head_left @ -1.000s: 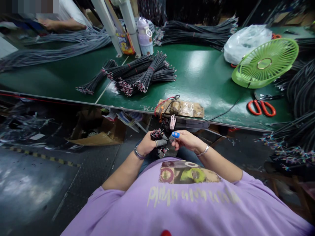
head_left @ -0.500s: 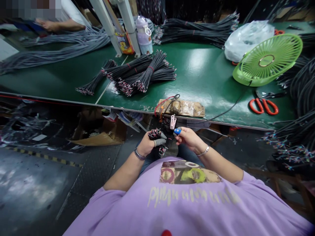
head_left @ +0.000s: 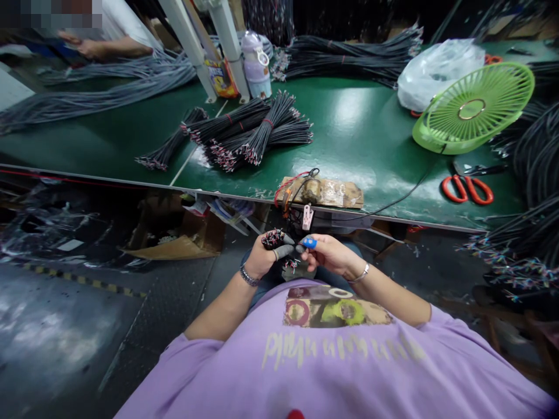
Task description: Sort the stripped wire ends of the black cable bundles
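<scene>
From here, my left hand is clasping black, red-tipped cables; my right hand's grip I can't tell; lilac shirt is showing illegible lettering.

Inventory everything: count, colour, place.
table: 1, green, centre
tied bundles: several, black, mid-table
long cables: many, grey left, black back and right
posts: 2, white, back
bottle: 1, lilac, beside posts
bag: 1, white, behind fan
fan: 1, green, right
scissors: 1 clear, red-handled, below fan
board: 1, brown, near edge
clip: 1, pink, below board
co-worker: 1, white sleeve, back left
shirt: 1, lilac, foreground
left hand: 1, grey finger covers, around held bundle
right hand: 1, blue wrap, beside it
</scene>
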`<state>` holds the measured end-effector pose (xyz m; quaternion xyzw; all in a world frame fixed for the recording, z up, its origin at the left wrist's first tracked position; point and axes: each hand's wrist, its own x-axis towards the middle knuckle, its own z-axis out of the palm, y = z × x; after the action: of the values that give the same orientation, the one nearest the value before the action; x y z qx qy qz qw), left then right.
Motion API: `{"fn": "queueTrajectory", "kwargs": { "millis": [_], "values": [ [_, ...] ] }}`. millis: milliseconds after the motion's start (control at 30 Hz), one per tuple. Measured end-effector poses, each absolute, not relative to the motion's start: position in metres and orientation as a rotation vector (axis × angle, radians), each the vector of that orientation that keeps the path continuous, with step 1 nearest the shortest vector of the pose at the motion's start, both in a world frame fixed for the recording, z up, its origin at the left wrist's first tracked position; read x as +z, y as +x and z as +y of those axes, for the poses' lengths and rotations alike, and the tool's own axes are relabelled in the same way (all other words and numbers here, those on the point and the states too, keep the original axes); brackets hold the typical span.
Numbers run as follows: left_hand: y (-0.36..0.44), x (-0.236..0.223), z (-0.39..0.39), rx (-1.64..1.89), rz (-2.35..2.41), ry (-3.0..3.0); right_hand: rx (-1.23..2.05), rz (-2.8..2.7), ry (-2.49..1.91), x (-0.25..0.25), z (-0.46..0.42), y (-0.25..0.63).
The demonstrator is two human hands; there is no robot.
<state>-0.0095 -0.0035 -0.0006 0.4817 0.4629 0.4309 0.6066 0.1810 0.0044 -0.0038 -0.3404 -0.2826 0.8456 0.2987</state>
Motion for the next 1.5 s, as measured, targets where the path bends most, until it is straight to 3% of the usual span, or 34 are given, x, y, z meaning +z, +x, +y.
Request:
{"fn": "queueTrajectory", "kwargs": {
  "millis": [367,667,867,1133,1500],
  "values": [
    [-0.015,-0.002,-0.002,0.948,1.06,1.207,2.229,-0.855,-0.972,-0.004,0.006,0.182],
    [-0.025,0.004,0.003,0.625,0.86,1.456,1.968,-1.653,-0.921,0.011,0.015,0.189],
    [-0.021,0.004,0.001,0.619,0.843,1.499,1.765,-1.508,-1.094,0.004,0.016,0.184],
    [-0.02,0.001,0.001,0.862,0.902,1.401,2.088,-1.053,-1.07,0.0,0.01,0.192],
    [-0.019,0.001,0.002,0.789,0.858,1.443,2.043,-1.355,-1.007,0.004,0.011,0.186]
  ]
}}
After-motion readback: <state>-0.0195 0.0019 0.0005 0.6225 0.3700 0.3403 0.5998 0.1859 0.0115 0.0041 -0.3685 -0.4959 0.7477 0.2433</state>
